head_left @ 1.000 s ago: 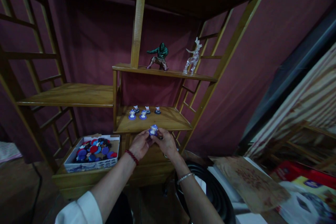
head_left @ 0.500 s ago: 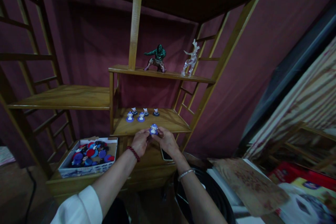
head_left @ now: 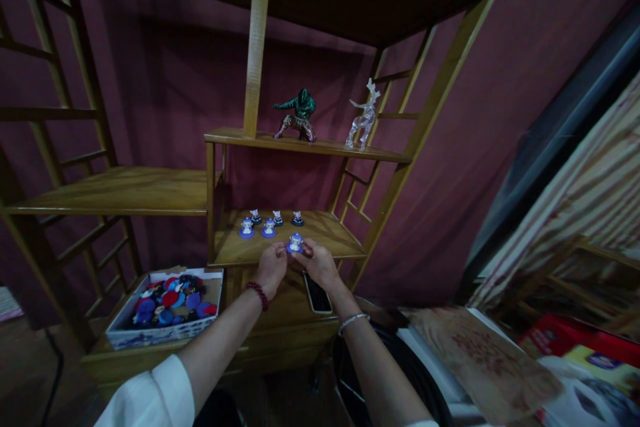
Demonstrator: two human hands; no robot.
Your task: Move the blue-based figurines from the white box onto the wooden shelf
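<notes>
Between my two hands is a small purple-and-white figurine [head_left: 295, 242] on a round purple base, upright at the front edge of the low shelf [head_left: 325, 240]. My left hand [head_left: 273, 268] pinches its left side, and my right hand [head_left: 320, 265] grips its right side. Whether the base touches the wood I cannot tell. Behind it stand two matching figurines, a left one [head_left: 247, 228] and a right one [head_left: 269, 227]. Farther back is a row of three dark-based figurines, with one [head_left: 298, 218] apart at the right.
A box [head_left: 165, 333] of mixed small figurines sits at the lower left. A phone [head_left: 319, 295] lies below my right hand. On the upper shelf stand a green crouching statue [head_left: 299, 115] and a clear deer figure [head_left: 363, 116]. Wooden posts [head_left: 257, 40] frame the shelves.
Both hands and the held figurine have shifted slightly right, closer in over the shelf's front edge. More of the phone shows now. The standing figurines have not moved.
</notes>
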